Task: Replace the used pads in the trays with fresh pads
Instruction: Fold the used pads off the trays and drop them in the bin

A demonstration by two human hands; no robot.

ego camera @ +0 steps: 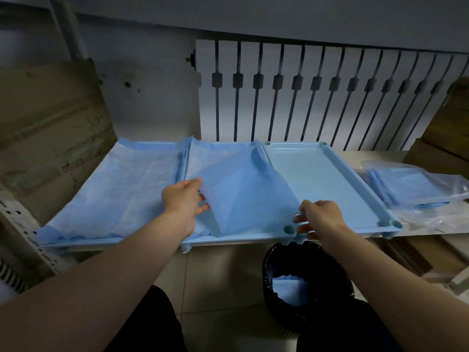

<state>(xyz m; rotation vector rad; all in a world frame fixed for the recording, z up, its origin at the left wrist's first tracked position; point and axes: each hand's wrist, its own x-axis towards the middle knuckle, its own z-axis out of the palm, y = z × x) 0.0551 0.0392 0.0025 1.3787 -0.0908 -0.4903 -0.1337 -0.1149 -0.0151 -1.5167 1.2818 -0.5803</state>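
Behind everything, a white ribbed radiator [317, 95] spans the wall, and flattened cardboard [50, 128] leans at the left, its faint scribbled marks not readable. Below the radiator a pale worktop [375, 158] carries three light-blue trays side by side. On the left tray [63, 243] a blue pad [121, 189] lies spread over the whole bed, its edges lapping the rim. On the middle tray [228, 240] a second blue pad [238, 189] is lifted into a tent, its near edge raised off the tray while its far edge lies against the tray's back rim. Bare of any pad, the right tray [330, 184] touches the middle one along its long side. Right of the trays, a clear plastic bag holds a stack of folded blue pads [408, 186]; no print or brand can be read on it. On the tiled floor in front of the worktop stands a black bin [308, 285] with a crumpled blue pad [289, 290] inside. At the raised pad's left edge, the left hand [181, 199] has thumb on top and fingers curled beneath, pinching it. Over the near corner where the middle and right trays meet is the right hand [318, 217], fingers loosely bent and touching the pad's lower right corner; whether it truly grips that corner cannot be told.
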